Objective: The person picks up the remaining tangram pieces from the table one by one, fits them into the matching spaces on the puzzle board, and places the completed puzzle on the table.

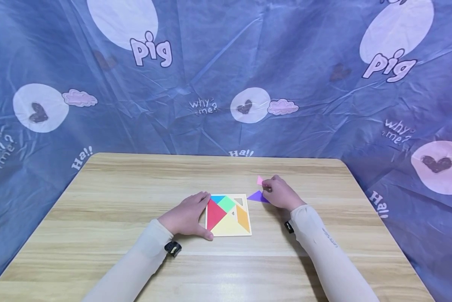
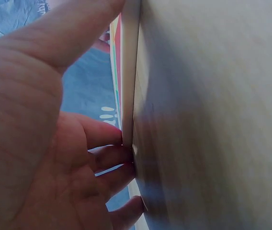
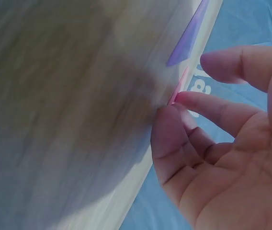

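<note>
A square cream tangram board (image 1: 219, 235) lies mid-table. Set in it are red (image 1: 215, 213), yellow (image 1: 229, 228), blue (image 1: 217, 199), green (image 1: 227, 204) and orange (image 1: 242, 219) pieces. Bare cream recesses with small cut-outs show at its upper right and middle. My left hand (image 1: 186, 214) spans the board's left side, fingers at the far corner, thumb at the near one. Right of the board, my right hand (image 1: 282, 193) touches a small pink piece (image 1: 259, 180) with its bent fingers; the thumb stands apart. A purple triangle (image 1: 257, 196) lies just left of that hand, partly covered.
The wood-grain table (image 1: 135, 180) extends around the board. Behind it hangs a creased blue cloth (image 1: 218, 138) with printed words and circles. A dark wrist camera (image 1: 173, 248) sits on the left wrist, another dark device (image 1: 289, 227) on the right.
</note>
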Demonstrator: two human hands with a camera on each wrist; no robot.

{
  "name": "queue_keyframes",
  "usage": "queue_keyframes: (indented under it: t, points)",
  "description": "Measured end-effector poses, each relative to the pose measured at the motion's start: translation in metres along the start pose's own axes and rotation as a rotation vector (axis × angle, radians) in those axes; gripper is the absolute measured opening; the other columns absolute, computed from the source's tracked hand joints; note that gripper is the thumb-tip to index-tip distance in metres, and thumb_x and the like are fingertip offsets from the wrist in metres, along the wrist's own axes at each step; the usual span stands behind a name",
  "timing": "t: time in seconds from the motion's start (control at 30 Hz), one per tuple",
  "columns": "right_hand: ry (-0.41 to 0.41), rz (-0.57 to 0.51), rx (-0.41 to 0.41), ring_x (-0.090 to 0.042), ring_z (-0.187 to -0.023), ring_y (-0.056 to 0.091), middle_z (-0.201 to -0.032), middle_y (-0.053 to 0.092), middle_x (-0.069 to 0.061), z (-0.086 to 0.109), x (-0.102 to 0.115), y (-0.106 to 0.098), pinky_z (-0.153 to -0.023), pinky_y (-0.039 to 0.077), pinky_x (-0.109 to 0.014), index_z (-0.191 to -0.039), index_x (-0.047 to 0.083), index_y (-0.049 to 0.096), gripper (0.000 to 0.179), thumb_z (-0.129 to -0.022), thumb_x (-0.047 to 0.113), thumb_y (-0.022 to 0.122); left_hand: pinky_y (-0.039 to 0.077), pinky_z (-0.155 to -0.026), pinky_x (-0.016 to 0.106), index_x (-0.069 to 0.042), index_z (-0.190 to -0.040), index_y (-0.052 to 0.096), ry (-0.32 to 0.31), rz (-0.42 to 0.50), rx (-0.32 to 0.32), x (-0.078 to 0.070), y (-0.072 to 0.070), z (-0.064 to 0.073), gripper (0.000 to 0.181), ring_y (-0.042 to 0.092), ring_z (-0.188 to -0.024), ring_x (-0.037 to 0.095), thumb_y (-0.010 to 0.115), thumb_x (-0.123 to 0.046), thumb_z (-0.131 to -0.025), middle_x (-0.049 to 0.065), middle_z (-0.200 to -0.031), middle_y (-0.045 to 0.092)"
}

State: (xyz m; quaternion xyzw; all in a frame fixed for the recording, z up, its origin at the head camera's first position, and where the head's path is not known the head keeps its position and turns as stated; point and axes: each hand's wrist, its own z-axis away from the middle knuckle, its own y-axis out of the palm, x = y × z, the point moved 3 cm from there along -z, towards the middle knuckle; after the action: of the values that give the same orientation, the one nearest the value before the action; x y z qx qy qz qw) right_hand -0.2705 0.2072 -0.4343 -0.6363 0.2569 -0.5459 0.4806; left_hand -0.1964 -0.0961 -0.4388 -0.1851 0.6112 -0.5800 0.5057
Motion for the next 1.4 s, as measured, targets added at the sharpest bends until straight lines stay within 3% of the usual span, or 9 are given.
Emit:
queue_keyframes:
  t: [0.6, 0.8, 0.97, 1.07, 1.23, 1.4]
  points:
    - [0.06, -0.023, -0.064, -0.032, -0.1, 0.065, -0.105, 0.071, -0.016, 0.018, -0.019, -0.013, -0.094, 0.053, -0.052, -0.11, -0.002, 0.076, 0.022, -0.096, 0.01, 0.065, 0.029, -0.125, 0.046, 0.001, -0.161, 0.028, 0.003, -0.007, 0.003, 0.001, 0.001, 0.0, 0.129, 0.028, -0.154, 0.035, 0.087, -0.068, -0.069, 0.016, -0.168, 0.028]
    - [0.122, -0.024, -0.073, -0.024, -0.086, 0.062, -0.094, 0.072, -0.007, 0.028, -0.028, -0.017, -0.082, 0.053, -0.044, -0.094, 0.006, 0.078, 0.01, -0.093, 0.011, 0.069, 0.029, -0.125, 0.047, 0.002, -0.161, 0.029, 0.01, -0.005, -0.004, 0.001, 0.0, 0.001, 0.129, 0.029, -0.154, 0.035, 0.087, -0.067, -0.069, 0.017, -0.167, 0.028]
    - [0.124, -0.018, -0.072, -0.023, -0.082, 0.063, -0.088, 0.072, -0.006, 0.031, -0.026, -0.019, -0.08, 0.053, -0.043, -0.09, 0.007, 0.075, 0.007, -0.09, 0.013, 0.072, 0.029, -0.125, 0.047, 0.003, -0.161, 0.028, 0.015, -0.009, -0.004, 0.001, 0.0, 0.001, 0.129, 0.028, -0.154, 0.035, 0.087, -0.066, -0.069, 0.018, -0.168, 0.028]
    - [0.101, -0.009, -0.062, -0.024, -0.082, 0.062, -0.089, 0.07, -0.007, 0.032, -0.023, -0.02, -0.08, 0.053, -0.045, -0.096, 0.005, 0.073, 0.011, -0.091, 0.014, 0.072, 0.029, -0.125, 0.047, 0.002, -0.161, 0.028, 0.014, -0.011, -0.004, 0.001, 0.0, 0.001, 0.129, 0.028, -0.154, 0.035, 0.087, -0.066, -0.069, 0.017, -0.168, 0.028]
    - [-0.008, 0.042, -0.017, -0.024, -0.086, 0.06, -0.093, 0.066, -0.009, 0.031, -0.02, -0.017, -0.085, 0.054, -0.049, -0.124, -0.004, 0.068, 0.034, -0.094, 0.009, 0.07, 0.029, -0.125, 0.046, 0.002, -0.161, 0.028, 0.009, -0.008, -0.001, 0.001, 0.0, 0.0, 0.129, 0.028, -0.154, 0.034, 0.087, -0.067, -0.069, 0.017, -0.168, 0.028]
    - [-0.061, 0.09, -0.012, -0.023, -0.083, 0.058, -0.093, 0.063, -0.01, 0.032, -0.02, -0.016, -0.082, 0.053, -0.046, -0.123, -0.006, 0.069, 0.032, -0.092, 0.003, 0.069, 0.029, -0.125, 0.046, 0.002, -0.161, 0.028, 0.009, -0.001, -0.001, 0.0, 0.0, 0.001, 0.129, 0.027, -0.154, 0.034, 0.087, -0.066, -0.069, 0.016, -0.168, 0.027]
